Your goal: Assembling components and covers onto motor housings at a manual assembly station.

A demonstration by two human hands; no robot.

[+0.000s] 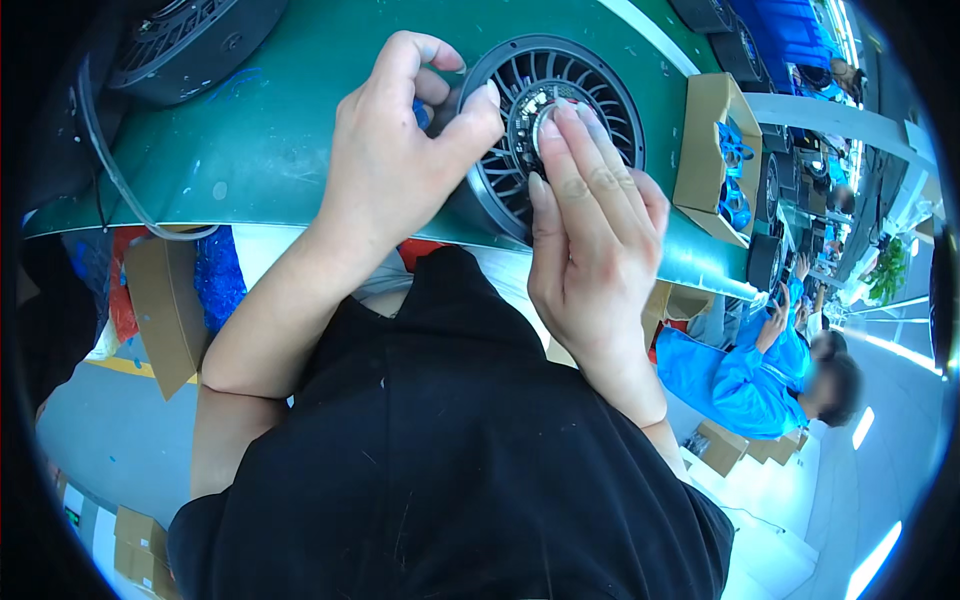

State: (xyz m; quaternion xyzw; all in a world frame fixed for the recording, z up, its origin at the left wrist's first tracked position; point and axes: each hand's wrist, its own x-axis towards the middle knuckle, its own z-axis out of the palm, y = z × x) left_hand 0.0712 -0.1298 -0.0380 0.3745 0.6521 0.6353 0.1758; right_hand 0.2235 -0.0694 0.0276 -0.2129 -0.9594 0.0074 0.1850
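On the green tabletop lies a dark round wheel-like housing [625, 95] with curved spokes and a circuit board [525, 128] at its hub. My right hand [595, 230] lies over the hub, its fingers stretched out and pressed on the board's middle. A round silvery rim [541, 125] shows partly beside those fingertips; the rest is covered. To the left, my left hand [395, 150] is curled at the housing's edge, thumb and forefinger apart. A small blue piece [421, 114] shows within its bent fingers, mostly hidden.
Right of the housing stands an open cardboard box [705, 150] with several blue pieces [735, 170]. Another dark wheel [190, 45] sits at the far left, near a grey cable [120, 185]. A person in a blue jacket [730, 365] works farther right along the table [290, 150].
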